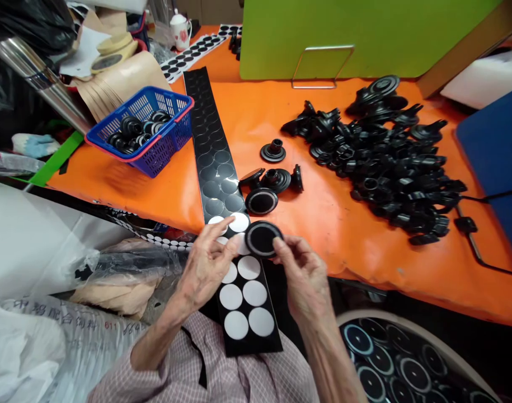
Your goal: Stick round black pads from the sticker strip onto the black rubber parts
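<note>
My right hand pinches the rim of a round black plastic part, its flat face with a pale ring turned up toward me. My left hand lies over the sticker strip, thumb and index finger apart, the thumb tip close to the black part's left edge. The long black strip runs from the table down over my lap. White discs show on its near end, and dark circles on its far end. Just beyond my hands sit several loose black parts on the orange tabletop.
A big heap of black parts covers the table's right side. At left stands a blue basket holding more parts. A tub of ringed discs is at lower right. A green board stands at the back, and a lidded mug beyond.
</note>
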Tool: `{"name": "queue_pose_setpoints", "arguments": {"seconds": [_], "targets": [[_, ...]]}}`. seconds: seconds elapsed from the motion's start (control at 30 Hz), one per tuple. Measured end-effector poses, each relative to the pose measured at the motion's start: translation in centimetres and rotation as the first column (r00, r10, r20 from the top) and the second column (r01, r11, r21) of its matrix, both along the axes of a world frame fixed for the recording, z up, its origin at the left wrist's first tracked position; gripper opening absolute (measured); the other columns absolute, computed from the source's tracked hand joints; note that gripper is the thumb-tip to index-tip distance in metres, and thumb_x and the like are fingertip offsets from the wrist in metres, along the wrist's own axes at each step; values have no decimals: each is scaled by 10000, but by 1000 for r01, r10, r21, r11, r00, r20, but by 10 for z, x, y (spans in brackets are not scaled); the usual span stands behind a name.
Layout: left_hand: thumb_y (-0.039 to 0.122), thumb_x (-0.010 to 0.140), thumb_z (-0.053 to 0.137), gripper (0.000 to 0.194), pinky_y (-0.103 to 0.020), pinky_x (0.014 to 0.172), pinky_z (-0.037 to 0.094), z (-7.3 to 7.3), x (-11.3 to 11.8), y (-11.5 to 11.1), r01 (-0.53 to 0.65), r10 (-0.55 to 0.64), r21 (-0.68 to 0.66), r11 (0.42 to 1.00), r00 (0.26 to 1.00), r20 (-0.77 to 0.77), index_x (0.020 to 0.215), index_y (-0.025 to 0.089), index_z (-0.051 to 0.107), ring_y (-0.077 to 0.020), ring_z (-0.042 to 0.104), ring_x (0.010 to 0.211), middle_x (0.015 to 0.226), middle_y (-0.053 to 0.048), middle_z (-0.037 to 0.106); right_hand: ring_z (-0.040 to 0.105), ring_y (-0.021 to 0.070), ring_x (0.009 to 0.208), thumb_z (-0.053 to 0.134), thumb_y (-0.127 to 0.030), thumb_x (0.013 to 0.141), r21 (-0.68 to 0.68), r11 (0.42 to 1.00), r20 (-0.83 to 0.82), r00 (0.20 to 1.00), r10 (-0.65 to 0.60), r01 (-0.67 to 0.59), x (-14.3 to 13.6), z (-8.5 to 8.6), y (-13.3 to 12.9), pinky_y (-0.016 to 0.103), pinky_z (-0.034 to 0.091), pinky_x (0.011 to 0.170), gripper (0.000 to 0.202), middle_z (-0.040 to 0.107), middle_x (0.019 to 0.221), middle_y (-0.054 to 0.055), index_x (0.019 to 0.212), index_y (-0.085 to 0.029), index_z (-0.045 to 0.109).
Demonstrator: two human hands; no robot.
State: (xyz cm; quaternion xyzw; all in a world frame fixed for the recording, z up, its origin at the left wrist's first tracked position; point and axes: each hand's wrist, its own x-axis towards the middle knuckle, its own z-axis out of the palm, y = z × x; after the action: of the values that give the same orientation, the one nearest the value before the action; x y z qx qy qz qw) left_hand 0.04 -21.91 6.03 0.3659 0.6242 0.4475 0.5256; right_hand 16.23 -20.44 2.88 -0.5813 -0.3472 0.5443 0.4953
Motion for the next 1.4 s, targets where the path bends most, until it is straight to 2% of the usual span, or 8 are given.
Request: {"name": "queue_pose_setpoints", "arguments": {"seconds": [0.1,0.2,0.33,0.53,0.97,1.2,1.33,1.4], "targets": [[319,688,781,344,-264,709,462,-7,-19,-4,-231,245,82,969,930,-275,998,206,683,-137,576,727,943,-40,619,603,120,678,789,-443,664,-34,986,-181,969,-168,165,12,3,20,280,516,666,332,634,768,-15,792,-195,609],[384,653,802,430,-260,649,455,-17,-27,-2,-238,233,-10,971,957,-171,974,182,599,-137,582,687,839,-21,618,665,167,795,738,-476,717,1,982,-274,945,-179,187,12,6,30,369,548,792,354,662,889,27,879,-196,594],[504,672,754,507,-226,541,375,-19,-23,15,-257,264,-102,961,963,62,990,162,555,-107,526,581,701,20,598,659,209,878,633,-443,818,162,985,92,994,52,-66,-8,5,19,454,530,856,264,678,958,49,970,-228,624],[366,629,774,293,-221,629,383,-10,-21,39,-221,231,-66,973,921,315,748,152,612,-94,497,613,668,29,593,534,276,1202,428,-246,918,408,697,694,696,184,-590,-43,-2,27,531,420,1023,303,608,1250,124,1133,-218,640],[301,718,726,202,-228,880,386,-30,-16,33,-259,194,109,960,891,411,862,166,683,-128,541,891,851,-1,665,564,250,853,430,-267,967,344,633,916,398,-62,-693,-79,0,61,366,461,738,238,657,902,97,941,-183,651],[391,734,677,284,-274,782,431,-34,-9,28,-262,233,99,960,944,234,896,163,630,-151,544,804,833,-20,607,585,188,735,337,-192,991,557,650,799,548,-248,-518,-64,-6,67,293,465,655,286,620,797,77,898,-162,607],[477,755,659,388,-273,746,434,-15,-15,20,-353,387,178,919,896,-219,1007,191,581,-148,527,807,911,-24,549,586,141,647,349,-184,985,573,672,760,610,-222,-469,-48,3,51,249,461,566,265,601,807,57,894,-184,597],[525,780,611,366,-259,693,424,-3,-15,20,-275,295,129,953,939,-179,905,185,564,-130,503,734,824,-6,535,592,130,626,329,-162,980,569,630,761,629,-160,-528,-46,5,36,239,469,543,285,609,823,58,947,-185,611]]}}
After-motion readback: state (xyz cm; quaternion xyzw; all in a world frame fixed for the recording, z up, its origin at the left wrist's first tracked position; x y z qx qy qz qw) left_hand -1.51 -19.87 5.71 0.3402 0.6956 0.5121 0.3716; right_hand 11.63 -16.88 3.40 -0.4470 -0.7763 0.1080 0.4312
